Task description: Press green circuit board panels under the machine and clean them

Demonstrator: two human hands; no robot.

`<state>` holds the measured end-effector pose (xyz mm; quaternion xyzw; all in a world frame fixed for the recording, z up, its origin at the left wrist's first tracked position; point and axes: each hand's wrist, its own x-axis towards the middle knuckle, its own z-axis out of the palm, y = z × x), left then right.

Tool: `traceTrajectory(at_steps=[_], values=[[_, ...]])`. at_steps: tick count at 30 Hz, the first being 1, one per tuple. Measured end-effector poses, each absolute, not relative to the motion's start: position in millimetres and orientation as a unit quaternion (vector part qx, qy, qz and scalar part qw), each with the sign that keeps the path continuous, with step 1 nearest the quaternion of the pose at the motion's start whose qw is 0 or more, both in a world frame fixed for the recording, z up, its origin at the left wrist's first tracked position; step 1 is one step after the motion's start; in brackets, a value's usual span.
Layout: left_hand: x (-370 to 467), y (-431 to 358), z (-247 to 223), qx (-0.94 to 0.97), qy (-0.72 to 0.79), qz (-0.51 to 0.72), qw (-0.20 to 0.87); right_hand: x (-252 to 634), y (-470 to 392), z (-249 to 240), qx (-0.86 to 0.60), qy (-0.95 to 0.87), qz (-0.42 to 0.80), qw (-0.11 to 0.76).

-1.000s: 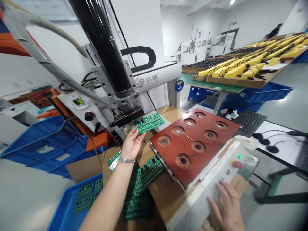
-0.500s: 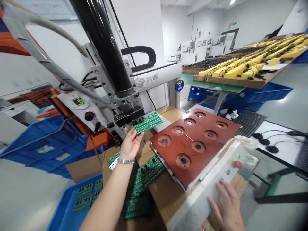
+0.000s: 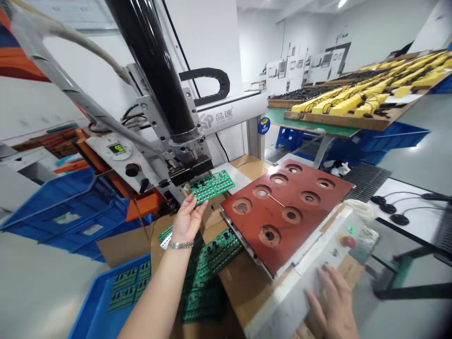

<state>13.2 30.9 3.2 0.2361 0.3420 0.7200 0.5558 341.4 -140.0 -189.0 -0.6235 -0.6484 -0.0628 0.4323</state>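
Observation:
My left hand (image 3: 188, 217) pinches the near left corner of a green circuit board (image 3: 213, 186), which is tilted up just below the black head (image 3: 190, 170) of a machine. Under and beside that wrist lie more circuit boards (image 3: 222, 248), stacked and overlapping. My right hand (image 3: 332, 296) rests with its fingers spread on the pale front panel (image 3: 300, 287) of the machine, holding nothing. Between the hands sits a reddish-brown fixture plate (image 3: 243, 226) with several round recesses, and a thin rod (image 3: 275, 200) lies across it.
A red button (image 3: 349, 242) and a green-lit button (image 3: 351, 230) are on the panel. At lower left, a blue bin (image 3: 90, 301) holds circuit boards. Blue crates (image 3: 63, 207) stand at left. Black round parts with cables (image 3: 388, 207) lie at right; yellow parts (image 3: 339, 104) fill a far table.
My left hand has shifted slightly left and down, bringing the circuit board with it. My right hand stays in place on the panel.

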Motion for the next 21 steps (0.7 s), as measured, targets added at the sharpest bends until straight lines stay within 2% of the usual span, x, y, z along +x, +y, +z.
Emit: traceTrajectory(at_steps=[21], values=[[9.7, 22.1, 6.7, 0.241, 0.341, 0.714, 0.561, 343.1, -139.2, -190.3, -0.616, -0.658, -0.068, 0.427]])
